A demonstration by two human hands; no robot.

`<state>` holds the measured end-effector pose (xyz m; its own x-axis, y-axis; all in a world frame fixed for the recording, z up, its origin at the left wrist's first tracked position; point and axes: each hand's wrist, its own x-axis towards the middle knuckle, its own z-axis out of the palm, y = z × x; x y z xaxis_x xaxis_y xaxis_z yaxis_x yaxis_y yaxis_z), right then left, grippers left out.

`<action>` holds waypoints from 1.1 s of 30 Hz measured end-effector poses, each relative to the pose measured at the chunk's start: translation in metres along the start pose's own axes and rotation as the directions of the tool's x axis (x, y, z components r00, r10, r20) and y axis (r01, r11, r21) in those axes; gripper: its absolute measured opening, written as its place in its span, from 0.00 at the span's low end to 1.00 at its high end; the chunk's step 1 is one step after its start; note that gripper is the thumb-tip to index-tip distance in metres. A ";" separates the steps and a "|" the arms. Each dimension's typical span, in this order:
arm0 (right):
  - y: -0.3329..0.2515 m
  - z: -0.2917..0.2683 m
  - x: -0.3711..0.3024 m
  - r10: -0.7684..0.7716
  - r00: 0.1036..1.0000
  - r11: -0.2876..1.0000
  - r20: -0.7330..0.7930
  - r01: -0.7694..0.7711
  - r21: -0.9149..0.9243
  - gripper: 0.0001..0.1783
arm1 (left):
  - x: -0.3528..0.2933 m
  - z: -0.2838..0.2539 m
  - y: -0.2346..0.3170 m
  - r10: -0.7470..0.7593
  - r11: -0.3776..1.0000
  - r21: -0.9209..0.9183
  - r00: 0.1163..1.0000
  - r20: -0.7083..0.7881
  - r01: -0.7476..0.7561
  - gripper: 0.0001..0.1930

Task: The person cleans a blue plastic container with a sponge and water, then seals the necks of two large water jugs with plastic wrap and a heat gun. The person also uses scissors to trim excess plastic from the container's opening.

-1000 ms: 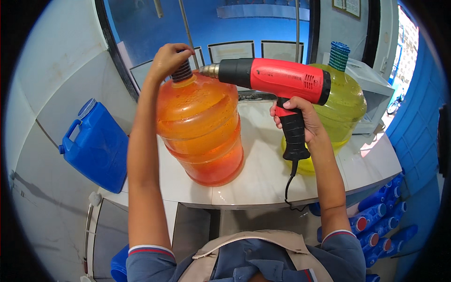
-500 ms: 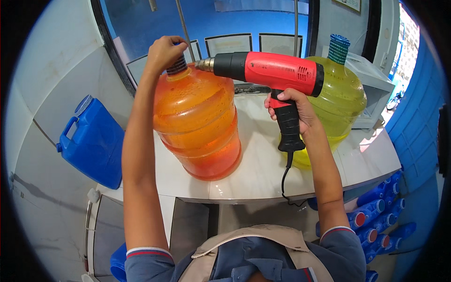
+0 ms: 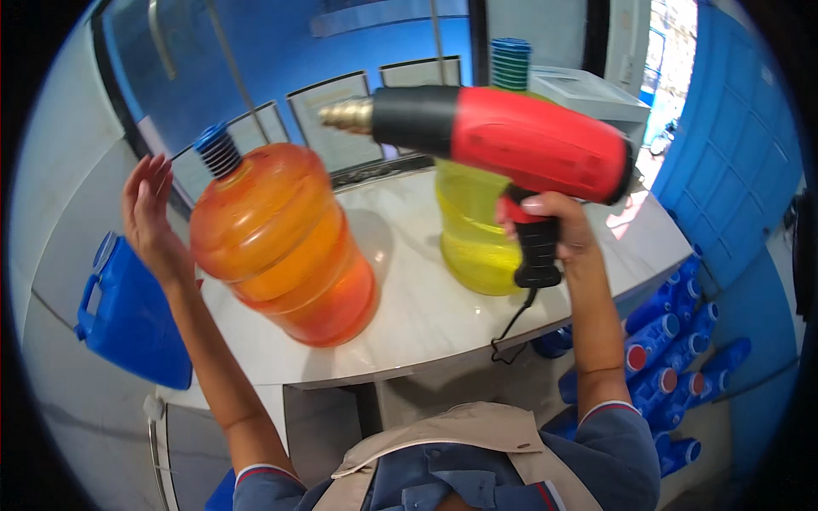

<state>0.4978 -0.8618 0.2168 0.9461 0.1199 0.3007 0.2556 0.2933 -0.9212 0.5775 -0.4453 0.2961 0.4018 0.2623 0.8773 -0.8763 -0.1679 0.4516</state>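
My right hand (image 3: 558,223) is wrapped round the black grip of a red and black heat gun (image 3: 520,136). Its metal nozzle points left, and a black cord hangs from the grip. An orange water jug (image 3: 285,243), partly filled, stands on the counter with a blue cap (image 3: 213,136) and a dark ribbed band round its neck. Just left of that neck my left hand (image 3: 152,209) is raised with fingers apart, holding nothing. Behind the heat gun stands a yellow-green water jug (image 3: 477,230), its neck in a green ribbed band under a blue cap (image 3: 511,47); the gun hides its shoulder.
Both jugs stand on a white counter (image 3: 409,328) with a curved front edge. A blue jerrycan (image 3: 141,315) is at the left. Several blue containers (image 3: 660,383) are gathered on the floor at right. A white box-like unit (image 3: 588,94) sits at the back right.
My left hand has let go of the orange jug's cap and moved left. The heat gun's nozzle has moved away from that jug's neck. The whole view has shifted and tilted.
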 end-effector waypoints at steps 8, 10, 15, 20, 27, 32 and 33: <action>-0.111 -0.190 -0.053 -0.413 0.851 0.884 -0.325 0.288 -0.368 0.22 | -0.102 0.116 -0.014 -0.063 0.998 0.035 0.983 0.171 0.058 0.12; -0.130 -0.218 -0.023 -0.415 0.768 0.823 -0.488 0.089 -0.561 0.18 | -0.131 0.156 -0.029 -0.245 0.966 -0.035 0.947 0.210 0.257 0.12; -0.150 -0.320 0.086 -0.443 0.877 0.107 -0.185 -0.153 -0.982 0.23 | -0.192 0.230 -0.066 -0.468 0.865 -0.086 0.858 0.212 0.494 0.13; -0.139 -0.354 0.198 -0.187 0.975 -0.325 -0.123 -0.180 -0.928 0.19 | -0.248 0.235 -0.087 -0.662 0.738 -0.044 0.735 0.144 0.673 0.18; -0.098 -0.408 0.248 -0.085 0.987 -0.447 -0.137 -0.161 -0.880 0.33 | -0.292 0.225 -0.089 -0.803 0.582 -0.073 0.587 0.105 0.810 0.28; -0.144 -0.312 0.235 -0.071 0.995 -0.561 -0.065 -0.093 -0.823 0.25 | -0.298 0.252 -0.072 -0.801 0.592 -0.062 0.595 0.062 0.803 0.31; -0.127 -0.299 0.238 -0.408 0.891 -0.055 0.198 0.193 -0.980 0.20 | -0.303 0.254 -0.073 -0.792 0.598 -0.093 0.605 0.081 0.796 0.31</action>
<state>0.7500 -1.1537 0.3313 0.6999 0.1753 0.6924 0.3629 -0.9222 -0.1334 0.5873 -0.7542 0.0384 0.9587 0.2150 0.1861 -0.2292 0.1968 0.9533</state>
